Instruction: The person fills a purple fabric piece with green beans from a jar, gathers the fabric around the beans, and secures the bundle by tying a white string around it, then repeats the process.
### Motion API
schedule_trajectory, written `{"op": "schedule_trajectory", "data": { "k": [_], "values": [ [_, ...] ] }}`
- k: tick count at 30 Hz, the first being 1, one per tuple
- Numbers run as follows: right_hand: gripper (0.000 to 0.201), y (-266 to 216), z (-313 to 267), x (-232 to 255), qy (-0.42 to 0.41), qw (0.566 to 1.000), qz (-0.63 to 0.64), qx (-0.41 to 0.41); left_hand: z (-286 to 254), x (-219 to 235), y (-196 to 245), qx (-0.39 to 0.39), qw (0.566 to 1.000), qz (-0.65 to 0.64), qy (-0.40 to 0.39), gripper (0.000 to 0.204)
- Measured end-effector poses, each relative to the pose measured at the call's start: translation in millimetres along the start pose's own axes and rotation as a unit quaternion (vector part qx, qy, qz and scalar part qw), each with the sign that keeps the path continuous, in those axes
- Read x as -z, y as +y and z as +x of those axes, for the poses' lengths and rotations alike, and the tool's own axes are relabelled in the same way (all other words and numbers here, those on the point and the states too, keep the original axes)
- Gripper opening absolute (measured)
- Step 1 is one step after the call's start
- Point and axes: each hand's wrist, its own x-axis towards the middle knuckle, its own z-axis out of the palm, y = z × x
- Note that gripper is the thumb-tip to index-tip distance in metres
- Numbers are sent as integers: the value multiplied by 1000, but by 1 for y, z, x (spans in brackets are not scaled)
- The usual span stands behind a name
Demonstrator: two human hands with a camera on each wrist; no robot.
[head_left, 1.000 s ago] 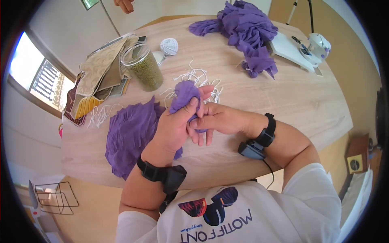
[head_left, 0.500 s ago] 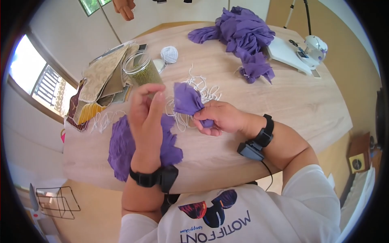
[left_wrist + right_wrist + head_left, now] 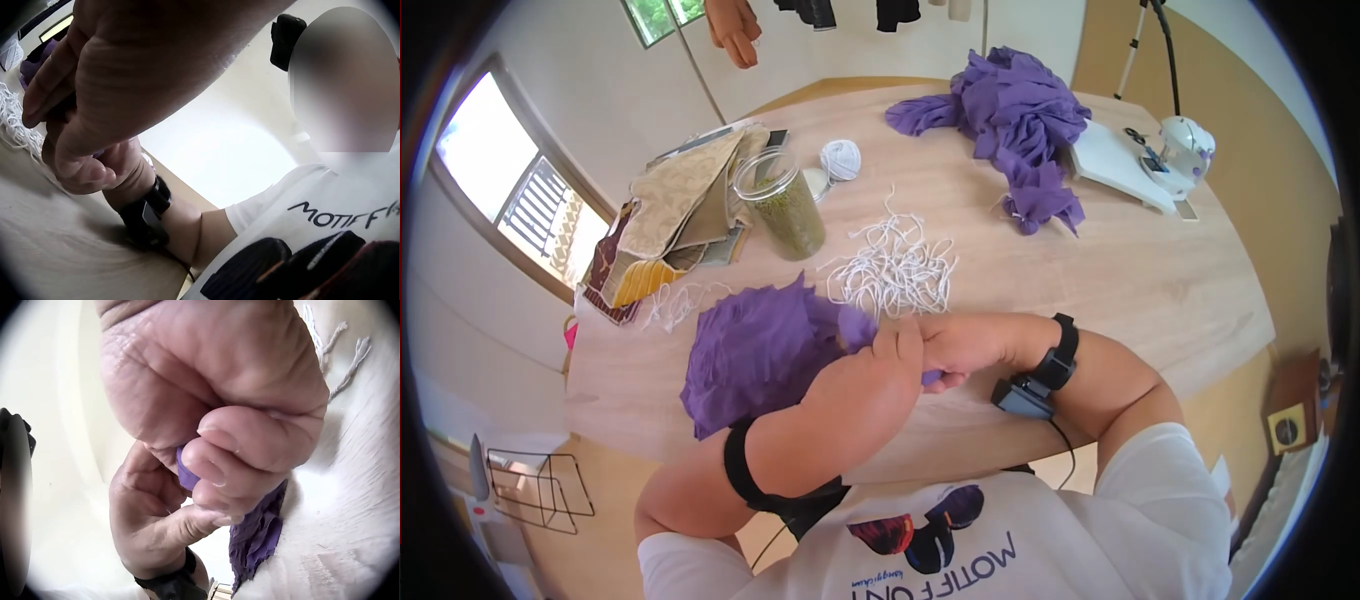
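Note:
My right hand (image 3: 968,345) grips a small gathered piece of purple cloth (image 3: 857,327) over the near part of the table, its fingers curled tightly round it in the right wrist view, where a bit of purple fabric (image 3: 186,474) shows between them. The left hand (image 3: 865,385) reaches across from the left and grasps the same cloth beside the right hand, its back covering much of the bundle in the head view. Left of both hands lies a stack of purple cloth pieces (image 3: 745,350). Just beyond them is a tangle of cut white strings (image 3: 895,275).
Beyond the purple stack stands an open clear jar (image 3: 793,225) of small green beans, with a ball of white yarn (image 3: 841,160) behind it. Fabric swatches (image 3: 675,210) lie at the left. A large purple cloth heap (image 3: 1025,110) and a small white sewing machine (image 3: 1185,155) are at the back right.
The left hand came off the cloth, lifted near the jar, then returned across to grasp the cloth beside the right hand. The right hand kept its hold and moved slightly nearer the body.

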Motion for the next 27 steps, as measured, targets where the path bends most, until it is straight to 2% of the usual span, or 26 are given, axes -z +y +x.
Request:
{"op": "schedule_trajectory", "data": {
  "k": [2, 5, 8, 10, 13, 16, 22, 27],
  "values": [
    [24, -2, -1, -2, -20, 999, -35, 8, -6, 2, 3, 0, 999, 33, -30, 36],
    [22, -3, -2, -2, -61, 990, -106, -67, -13, 3, 6, -31, 993, 87, -70, 28],
    [20, 7, 2, -3, -149, 985, -48, -66, -19, 2, 3, -96, 990, 79, -68, 26],
    [18, 4, 0, -6, -177, 981, -50, -54, -21, 5, 0, -148, 985, 69, -63, 24],
    [17, 4, 2, -9, -207, 976, -40, -52, -20, 13, -2, -180, 977, 68, -89, 24],
    [17, 6, 1, -12, -199, 978, -37, -60, -20, 6, -5, -214, 970, 81, -82, 23],
    [19, 3, 2, -8, -186, 978, -72, -66, -21, -2, -7, -230, 964, 134, 0, 21],
    [14, 4, 5, -6, -208, 972, -80, -75, -21, -3, -8, -252, 956, 148, 7, 20]
  ]
}}
